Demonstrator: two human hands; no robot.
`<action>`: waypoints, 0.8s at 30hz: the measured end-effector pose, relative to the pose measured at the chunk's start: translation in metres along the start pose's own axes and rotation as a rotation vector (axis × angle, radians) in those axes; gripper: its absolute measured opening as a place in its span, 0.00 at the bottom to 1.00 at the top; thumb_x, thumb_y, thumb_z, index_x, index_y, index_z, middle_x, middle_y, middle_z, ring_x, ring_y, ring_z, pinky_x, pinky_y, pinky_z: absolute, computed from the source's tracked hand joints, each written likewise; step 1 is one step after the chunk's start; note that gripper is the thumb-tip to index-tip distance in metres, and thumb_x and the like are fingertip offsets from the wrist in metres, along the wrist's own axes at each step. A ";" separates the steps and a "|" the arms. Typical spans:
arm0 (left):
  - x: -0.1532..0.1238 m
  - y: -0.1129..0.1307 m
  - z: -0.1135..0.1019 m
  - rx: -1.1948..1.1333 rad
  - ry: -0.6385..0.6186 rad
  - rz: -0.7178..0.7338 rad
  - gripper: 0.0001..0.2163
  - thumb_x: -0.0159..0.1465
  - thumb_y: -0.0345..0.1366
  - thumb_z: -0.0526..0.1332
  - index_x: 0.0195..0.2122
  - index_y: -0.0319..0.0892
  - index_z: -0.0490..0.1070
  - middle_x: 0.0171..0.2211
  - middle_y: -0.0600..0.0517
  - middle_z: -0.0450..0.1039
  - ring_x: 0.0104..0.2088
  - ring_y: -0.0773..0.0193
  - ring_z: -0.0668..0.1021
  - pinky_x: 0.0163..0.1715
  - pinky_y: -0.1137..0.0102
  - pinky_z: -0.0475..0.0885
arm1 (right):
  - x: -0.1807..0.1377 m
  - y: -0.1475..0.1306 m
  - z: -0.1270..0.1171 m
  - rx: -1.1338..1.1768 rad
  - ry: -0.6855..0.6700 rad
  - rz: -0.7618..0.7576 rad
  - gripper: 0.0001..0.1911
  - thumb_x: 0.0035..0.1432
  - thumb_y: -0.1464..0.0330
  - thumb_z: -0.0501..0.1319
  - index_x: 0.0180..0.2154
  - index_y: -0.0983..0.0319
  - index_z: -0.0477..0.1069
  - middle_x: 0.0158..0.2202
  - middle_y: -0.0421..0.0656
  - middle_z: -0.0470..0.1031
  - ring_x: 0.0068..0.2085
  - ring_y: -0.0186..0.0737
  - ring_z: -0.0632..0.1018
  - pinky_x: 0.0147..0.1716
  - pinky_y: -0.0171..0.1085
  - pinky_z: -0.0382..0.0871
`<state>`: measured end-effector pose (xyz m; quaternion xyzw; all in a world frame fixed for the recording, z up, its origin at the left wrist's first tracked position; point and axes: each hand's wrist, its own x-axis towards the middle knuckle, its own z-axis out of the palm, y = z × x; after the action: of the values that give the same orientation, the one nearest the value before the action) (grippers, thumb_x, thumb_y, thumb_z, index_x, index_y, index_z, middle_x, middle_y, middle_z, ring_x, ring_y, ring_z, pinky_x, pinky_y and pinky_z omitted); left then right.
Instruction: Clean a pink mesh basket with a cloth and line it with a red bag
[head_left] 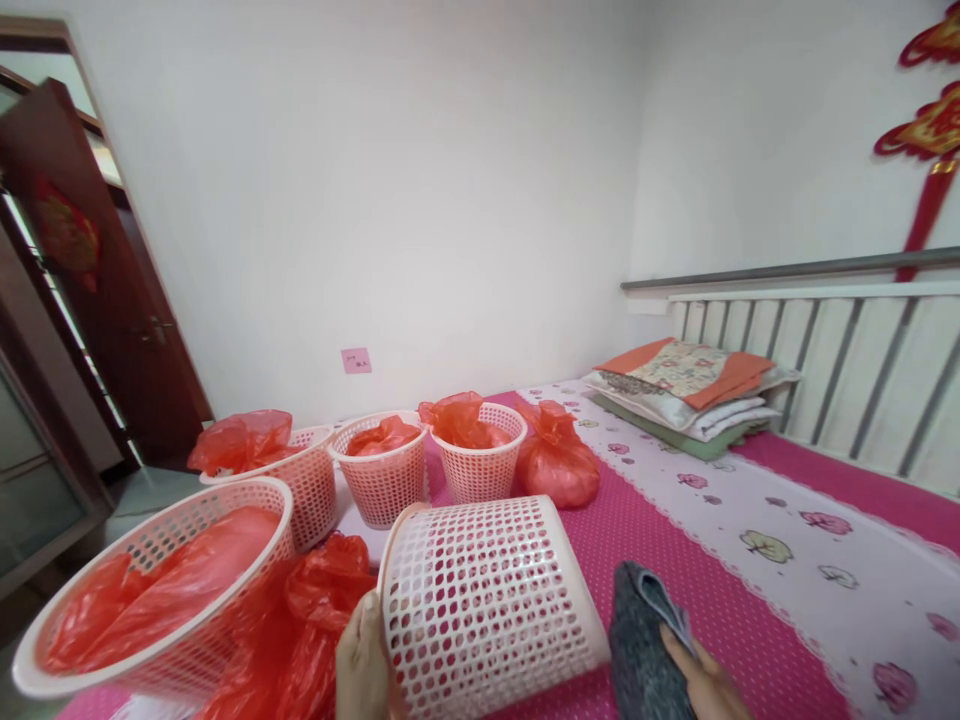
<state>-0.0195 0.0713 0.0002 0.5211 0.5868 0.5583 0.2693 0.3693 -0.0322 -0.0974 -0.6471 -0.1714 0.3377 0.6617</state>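
Note:
A pale pink perforated plastic basket (480, 600) lies tipped on its side at the front middle, its rim to the left and base to the right. My left hand (361, 655) grips it by the rim. A dark grey folded cloth (649, 640) is in my right hand (701, 675), close beside the basket's base; whether the two touch, I cannot tell. Fingers of my right hand are partly hidden by the cloth. Left of my left hand, a crumpled red plastic bag (326, 590) lies against a larger basket (281, 520).
Baskets with red plastic bags in them stand behind: a middle basket (382, 485) and a right basket (480, 470). A tied red bag (559, 465) sits beside them. Folded bedding (682, 385) is stacked by the white headboard (840, 370). A pink patterned bedspread (675, 510) lies underneath.

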 end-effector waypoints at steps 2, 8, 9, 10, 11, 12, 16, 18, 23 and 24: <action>0.008 0.001 -0.004 -0.009 -0.081 -0.028 0.24 0.63 0.60 0.51 0.34 0.45 0.75 0.34 0.47 0.84 0.37 0.51 0.83 0.39 0.62 0.80 | -0.011 -0.016 0.013 0.089 -0.052 -0.030 0.41 0.43 0.42 0.71 0.53 0.60 0.80 0.50 0.50 0.86 0.59 0.65 0.80 0.57 0.54 0.77; 0.046 0.013 -0.010 0.309 -0.084 0.003 0.24 0.65 0.55 0.43 0.36 0.45 0.74 0.39 0.42 0.84 0.42 0.48 0.83 0.46 0.60 0.76 | -0.052 -0.045 0.054 -0.040 -0.166 -0.150 0.37 0.46 0.42 0.69 0.48 0.62 0.82 0.55 0.52 0.84 0.63 0.63 0.77 0.62 0.49 0.72; 0.054 0.015 -0.009 0.358 -0.097 0.014 0.23 0.67 0.55 0.43 0.35 0.46 0.73 0.38 0.42 0.84 0.41 0.48 0.83 0.44 0.60 0.76 | -0.058 -0.045 0.061 -0.073 -0.192 -0.162 0.37 0.45 0.41 0.69 0.47 0.62 0.83 0.55 0.53 0.84 0.63 0.63 0.77 0.63 0.48 0.72; 0.062 0.018 -0.007 0.396 -0.110 0.024 0.22 0.67 0.54 0.44 0.34 0.47 0.72 0.36 0.43 0.84 0.40 0.48 0.83 0.43 0.60 0.75 | -0.063 -0.045 0.067 -0.097 -0.222 -0.172 0.38 0.45 0.40 0.68 0.47 0.62 0.83 0.55 0.53 0.84 0.62 0.63 0.78 0.62 0.47 0.72; 0.070 0.019 -0.005 0.433 -0.119 0.028 0.21 0.68 0.54 0.45 0.32 0.47 0.71 0.35 0.42 0.83 0.39 0.47 0.83 0.41 0.60 0.74 | -0.066 -0.043 0.073 -0.112 -0.251 -0.178 0.38 0.45 0.40 0.68 0.47 0.62 0.83 0.55 0.53 0.84 0.62 0.63 0.78 0.62 0.46 0.72; 0.077 0.020 -0.003 0.464 -0.126 0.029 0.20 0.68 0.52 0.46 0.30 0.47 0.70 0.34 0.41 0.83 0.39 0.46 0.83 0.41 0.59 0.73 | -0.068 -0.041 0.077 -0.119 -0.270 -0.180 0.38 0.45 0.40 0.67 0.47 0.62 0.83 0.55 0.53 0.84 0.62 0.63 0.78 0.62 0.46 0.72; 0.102 0.018 -0.004 0.556 -0.128 0.009 0.20 0.71 0.45 0.44 0.26 0.47 0.68 0.35 0.36 0.84 0.41 0.46 0.84 0.41 0.60 0.72 | -0.058 -0.033 0.076 -0.082 -0.193 -0.133 0.38 0.43 0.40 0.69 0.46 0.61 0.84 0.57 0.53 0.83 0.65 0.66 0.75 0.65 0.50 0.69; 0.108 0.017 -0.008 0.576 -0.121 -0.005 0.22 0.72 0.44 0.42 0.27 0.47 0.68 0.35 0.36 0.84 0.40 0.46 0.85 0.40 0.60 0.72 | -0.047 -0.035 0.066 -0.013 -0.122 -0.099 0.40 0.43 0.39 0.70 0.49 0.61 0.83 0.58 0.52 0.82 0.66 0.66 0.73 0.67 0.52 0.67; 0.107 0.015 -0.009 0.579 -0.129 0.010 0.23 0.74 0.44 0.41 0.29 0.45 0.70 0.35 0.38 0.84 0.39 0.49 0.84 0.40 0.63 0.71 | -0.028 -0.057 0.038 0.164 -0.064 -0.023 0.52 0.44 0.38 0.70 0.63 0.64 0.73 0.61 0.53 0.80 0.65 0.65 0.75 0.61 0.53 0.74; 0.105 0.014 -0.006 0.578 -0.145 0.013 0.23 0.74 0.43 0.42 0.28 0.45 0.70 0.34 0.39 0.84 0.38 0.50 0.84 0.39 0.64 0.71 | -0.027 -0.062 0.036 0.160 -0.056 -0.024 0.53 0.44 0.38 0.70 0.64 0.64 0.72 0.62 0.53 0.79 0.65 0.64 0.75 0.61 0.52 0.75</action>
<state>-0.0533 0.1628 0.0425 0.6184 0.6973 0.3311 0.1473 0.3404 -0.0198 -0.0279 -0.5805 -0.1702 0.3602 0.7102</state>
